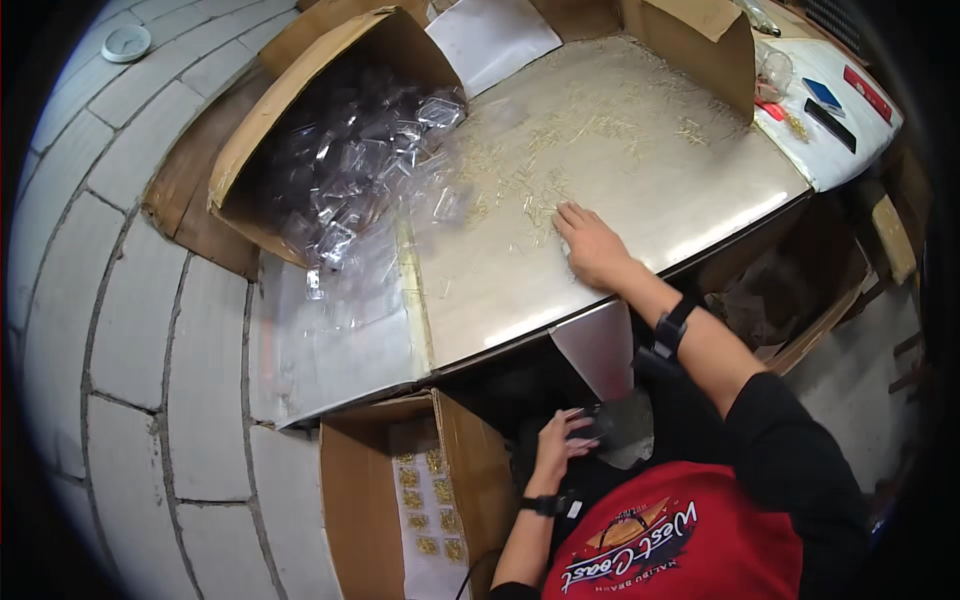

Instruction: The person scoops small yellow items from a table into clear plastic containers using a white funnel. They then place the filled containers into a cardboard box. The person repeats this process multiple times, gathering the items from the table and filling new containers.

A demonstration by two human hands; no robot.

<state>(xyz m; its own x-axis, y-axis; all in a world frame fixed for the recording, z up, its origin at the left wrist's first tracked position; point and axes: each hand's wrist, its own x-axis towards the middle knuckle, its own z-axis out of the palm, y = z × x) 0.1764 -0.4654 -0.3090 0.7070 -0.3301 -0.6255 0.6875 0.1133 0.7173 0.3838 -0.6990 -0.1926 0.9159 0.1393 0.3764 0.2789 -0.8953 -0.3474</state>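
Observation:
My right hand [597,252] rests on the metal-topped table [520,290], fingers stretched out at the edge of the scattered small gold-coloured pins [545,195]. Whatever lies under its palm is hidden. Lower down, close to my body, my left hand [562,442] is closed around a small clear plastic box [592,428], which is blurred and dark against the background. More clear plastic boxes [365,160] spill in a heap from a tipped cardboard carton [235,165] at the table's left.
An open cardboard box [350,490] below the table's front edge holds rows of filled clear boxes [428,505]. A white-covered surface [830,165] at the far right bears a blue box, a black object and a red strip. Cardboard [710,50] walls the table's back.

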